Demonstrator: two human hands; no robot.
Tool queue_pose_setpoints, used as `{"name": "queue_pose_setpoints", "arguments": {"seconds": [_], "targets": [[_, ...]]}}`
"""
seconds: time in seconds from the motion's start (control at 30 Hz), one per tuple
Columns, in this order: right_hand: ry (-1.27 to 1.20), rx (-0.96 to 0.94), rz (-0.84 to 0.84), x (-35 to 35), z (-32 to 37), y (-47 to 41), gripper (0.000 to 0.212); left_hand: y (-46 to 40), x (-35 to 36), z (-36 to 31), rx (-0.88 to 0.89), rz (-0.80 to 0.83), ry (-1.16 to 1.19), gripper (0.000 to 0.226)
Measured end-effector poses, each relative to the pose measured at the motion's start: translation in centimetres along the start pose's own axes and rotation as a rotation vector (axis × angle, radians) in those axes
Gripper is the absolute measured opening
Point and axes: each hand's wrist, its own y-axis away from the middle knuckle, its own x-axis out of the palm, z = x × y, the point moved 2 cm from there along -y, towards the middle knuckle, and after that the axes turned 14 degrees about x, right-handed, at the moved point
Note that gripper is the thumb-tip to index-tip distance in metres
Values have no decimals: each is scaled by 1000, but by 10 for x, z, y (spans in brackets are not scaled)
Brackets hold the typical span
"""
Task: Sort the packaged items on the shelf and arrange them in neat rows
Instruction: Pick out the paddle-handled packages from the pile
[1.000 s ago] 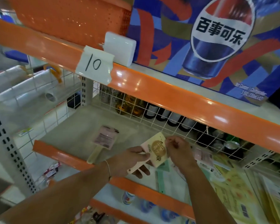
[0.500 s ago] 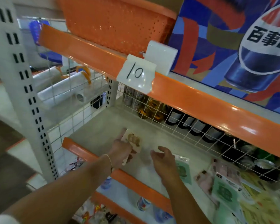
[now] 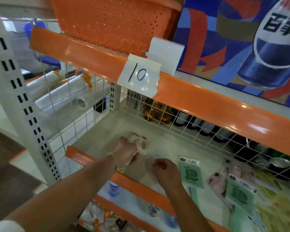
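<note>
Left hand (image 3: 126, 154) reaches in from seven o'clock, forearm stretched across the orange front lip of the shelf (image 3: 97, 129), a thin bracelet at the wrist. Its fingers curl down over a pinkish packaged item (image 3: 141, 144), holding it against the shelf floor just above mid-frame; the packet is blurred, so its print cannot be read. Right hand (image 3: 164, 168) comes in from five o'clock and hovers just beside the left, toward three o'clock of it, apart from the packet. Its fingers are loosely curled with nothing in them, knuckles toward the camera.

At three o'clock of the right hand lies a green carded packet (image 3: 190, 174), flat on the shelf. Farther toward four o'clock sits a loose heap of packets (image 3: 238, 190) in green, pink and yellow, overlapping one another at odd angles.

Behind the shelf floor a white wire grid (image 3: 199, 124) stands as a back wall, with dark bottles and amber ones showing through it. Overhead runs the orange edge of the next shelf, carrying a paper tag marked 10 (image 3: 139, 75) at twelve o'clock. An orange perforated basket (image 3: 114, 22) sits above it, and a blue printed drinks carton (image 3: 241, 44) fills the one-to-two o'clock corner. At nine o'clock a white slotted upright (image 3: 23, 104) stands, with rolls of clear plastic (image 3: 62, 92) behind the side grid.
</note>
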Motion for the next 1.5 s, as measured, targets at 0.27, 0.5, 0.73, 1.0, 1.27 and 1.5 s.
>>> {"name": "queue_pose_setpoints", "arguments": {"seconds": [0.27,0.5,0.73,1.0,1.27,1.5], "targets": [[-3,1,31,3,-4,-2,15,-11,2,6,38,-87,-168,39],[-25,-20,15,-3,-6,0,9,2,-11,-4,298,-32,-863,43],[-44,-50,-74,-24,-10,1,12,8,2,-7,513,-45,-1135,32],[224,14,-278,-73,-35,9,32,11,64,1,720,172,-1112,11],[407,136,-291,-96,-74,8,43,21,122,11,691,290,-1080,13],[227,159,-149,-130,-82,3,42,29,160,8,552,328,-1032,11]]}}
